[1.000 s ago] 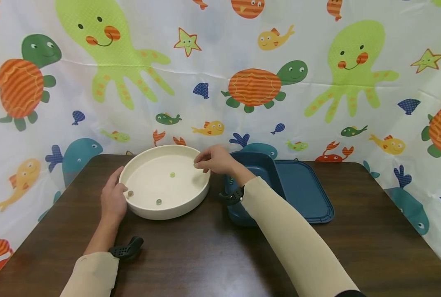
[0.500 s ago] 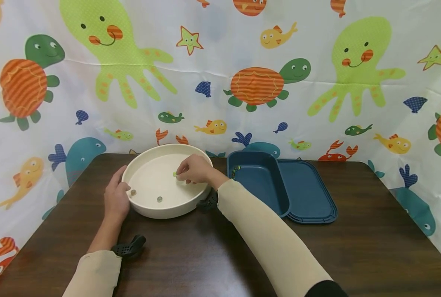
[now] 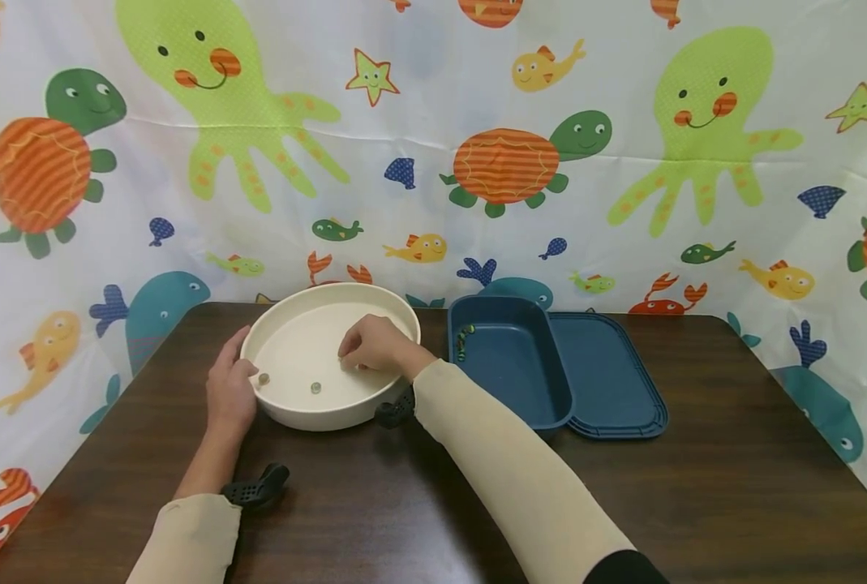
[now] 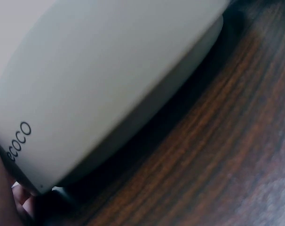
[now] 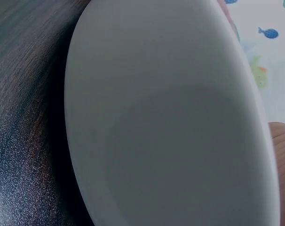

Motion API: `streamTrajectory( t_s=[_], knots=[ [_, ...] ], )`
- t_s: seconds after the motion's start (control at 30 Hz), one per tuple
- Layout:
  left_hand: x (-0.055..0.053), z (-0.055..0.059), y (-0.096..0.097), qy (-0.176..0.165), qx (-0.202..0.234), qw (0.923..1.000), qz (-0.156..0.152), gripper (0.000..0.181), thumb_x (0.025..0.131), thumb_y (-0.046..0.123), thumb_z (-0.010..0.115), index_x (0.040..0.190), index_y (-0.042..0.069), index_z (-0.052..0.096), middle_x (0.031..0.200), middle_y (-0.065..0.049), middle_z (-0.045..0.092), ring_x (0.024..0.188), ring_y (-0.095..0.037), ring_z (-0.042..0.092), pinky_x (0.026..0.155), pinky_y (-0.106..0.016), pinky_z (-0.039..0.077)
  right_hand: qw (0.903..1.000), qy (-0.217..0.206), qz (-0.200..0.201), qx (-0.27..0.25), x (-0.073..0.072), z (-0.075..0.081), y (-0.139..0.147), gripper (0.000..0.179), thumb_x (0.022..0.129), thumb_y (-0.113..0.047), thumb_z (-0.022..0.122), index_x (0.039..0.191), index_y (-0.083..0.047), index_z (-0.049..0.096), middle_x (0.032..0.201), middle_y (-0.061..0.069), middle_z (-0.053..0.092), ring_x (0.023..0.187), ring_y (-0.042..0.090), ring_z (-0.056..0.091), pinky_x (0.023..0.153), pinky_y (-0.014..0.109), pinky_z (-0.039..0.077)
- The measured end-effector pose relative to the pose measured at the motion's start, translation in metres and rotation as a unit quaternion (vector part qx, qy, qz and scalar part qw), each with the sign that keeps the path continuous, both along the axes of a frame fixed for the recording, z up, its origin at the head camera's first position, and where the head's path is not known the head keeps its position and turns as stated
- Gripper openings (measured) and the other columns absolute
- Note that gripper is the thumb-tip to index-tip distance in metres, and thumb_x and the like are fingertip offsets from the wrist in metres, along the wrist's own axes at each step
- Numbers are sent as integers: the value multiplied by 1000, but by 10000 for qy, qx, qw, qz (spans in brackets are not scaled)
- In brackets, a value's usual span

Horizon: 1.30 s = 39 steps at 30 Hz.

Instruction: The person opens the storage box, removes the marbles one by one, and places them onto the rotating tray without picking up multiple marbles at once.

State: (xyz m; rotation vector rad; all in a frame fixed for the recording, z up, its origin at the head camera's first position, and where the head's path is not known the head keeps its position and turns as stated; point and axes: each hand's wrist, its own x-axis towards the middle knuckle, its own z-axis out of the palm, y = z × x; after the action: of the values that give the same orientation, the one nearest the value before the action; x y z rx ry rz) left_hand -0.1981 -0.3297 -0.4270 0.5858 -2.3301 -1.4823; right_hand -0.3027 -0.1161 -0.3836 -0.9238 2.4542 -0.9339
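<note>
A round cream tray (image 3: 294, 324) with a raised wall stands on the table. My left hand (image 3: 230, 385) grips its left side, thumb at the rim; in the left wrist view the fingers (image 4: 21, 195) show beside the wall lettered "ecoco". Inside the tray, my right hand (image 3: 376, 345) has its fingertips together at the floor, pinching a small greenish glass marble that they mostly hide. Two more marbles lie in the tray, one (image 3: 263, 379) near my left thumb and another (image 3: 316, 388) toward the front. The right wrist view holds mostly the tray's outer wall (image 5: 156, 117).
Right of the tray is a deep blue rectangular container (image 3: 513, 365), several green marbles (image 3: 463, 341) lined along its left side. A flat blue lid (image 3: 608, 377) lies against its right. Behind the dark wooden table (image 3: 345, 503) hangs a sea-animal curtain (image 3: 418, 97).
My right hand has moved left from the tray's right rim, down onto the marble near the middle. The left hand keeps its grip on the tray.
</note>
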Motion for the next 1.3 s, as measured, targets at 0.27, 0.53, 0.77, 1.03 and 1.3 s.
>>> streamTrajectory(
  t_s=[0.27, 0.53, 0.77, 1.03, 1.3],
  knots=[
    [2, 2, 1, 1, -3, 10000, 37, 68, 95, 13, 26, 162, 23, 26, 169, -4, 26, 156, -34, 25, 126, -55, 23, 9995, 137, 66, 282, 3, 15, 2, 19, 91, -15, 72, 108, -10, 77, 98, 4, 74, 71, 8, 61, 62, 16, 48],
    [1, -1, 4, 1, 37, 10000, 46, 68, 95, 12, 25, 162, 23, 27, 169, -5, 25, 156, -34, 25, 126, -55, 22, 9983, 471, 326, -74, -2, 59, 51, 25, 94, -21, 70, 115, -8, 75, 106, 7, 75, 85, 15, 69, 73, 22, 56],
    [1, 4, 4, -31, 47, 10000, -23, 68, 95, 13, 24, 163, 22, 24, 169, -5, 23, 156, -35, 23, 125, -56, 22, 9959, 786, -305, -318, -5, 65, 117, 22, 94, -24, 70, 111, -12, 76, 103, 4, 74, 87, 19, 66, 71, 27, 56],
    [1, 6, -4, -106, -71, 9999, -4, 68, 96, 12, 23, 163, 21, 22, 169, -7, 22, 156, -36, 23, 125, -57, 21, 9931, 558, -1026, -111, 1, 32, 161, 17, 93, -23, 72, 105, -13, 78, 97, 4, 76, 77, 14, 66, 67, 25, 53],
    [-7, 1, 0, -159, -38, 9999, -44, 68, 96, 11, 24, 163, 21, 23, 169, -6, 23, 156, -35, 21, 126, -55, 20, 9897, 200, -1417, -68, 0, 0, 171, 17, 93, -11, 70, 106, -3, 77, 97, 10, 77, 74, 13, 65, 67, 24, 54]
  ],
)
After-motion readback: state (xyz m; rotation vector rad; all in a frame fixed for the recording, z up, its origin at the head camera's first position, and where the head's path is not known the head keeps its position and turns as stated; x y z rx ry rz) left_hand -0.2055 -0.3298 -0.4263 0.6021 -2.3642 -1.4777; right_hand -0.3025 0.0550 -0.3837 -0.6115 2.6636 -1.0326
